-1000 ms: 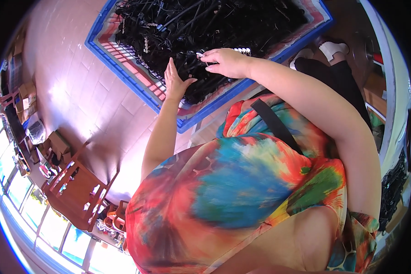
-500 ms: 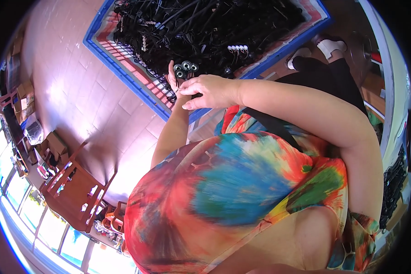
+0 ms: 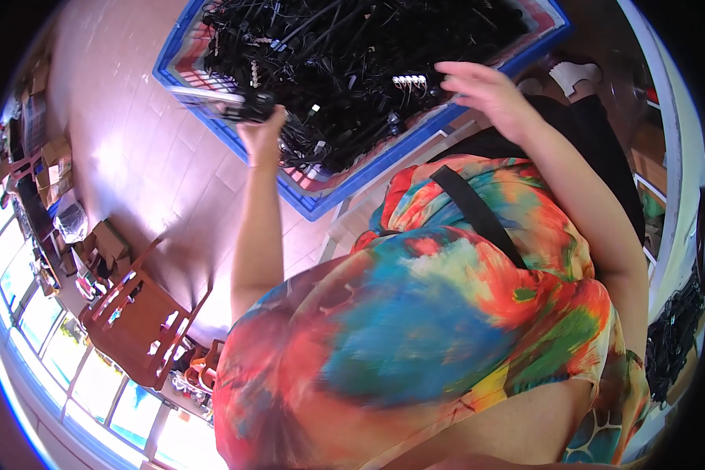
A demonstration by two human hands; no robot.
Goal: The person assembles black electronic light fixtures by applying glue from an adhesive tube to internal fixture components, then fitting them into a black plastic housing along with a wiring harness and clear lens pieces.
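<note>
At the left edge of the pile, my left hand (image 3: 262, 137) is closed round a black bundle (image 3: 252, 107), which is smeared by motion. Pale streaks stick out from it to the left, past the rim of a blue plastic crate (image 3: 301, 205). My right hand (image 3: 489, 98) is held over the crate's right side, fingers stretched out and nothing in them. Tangled black cables and rods (image 3: 345, 63) fill the crate. Near my right hand, a small row of white connectors (image 3: 410, 81) lies on the heap.
A wooden chair (image 3: 137, 321) stands on the tiled floor at the lower left, with cardboard boxes (image 3: 106, 244) beyond it. Another person's white shoe (image 3: 576, 78) shows right of the crate. More black cables (image 3: 672, 345) are piled at the far right.
My hands have come apart. The left moved left with the bundle, whose round metal ends no longer show clearly. The right swung up and right, off my left wrist, and its fingers spread.
</note>
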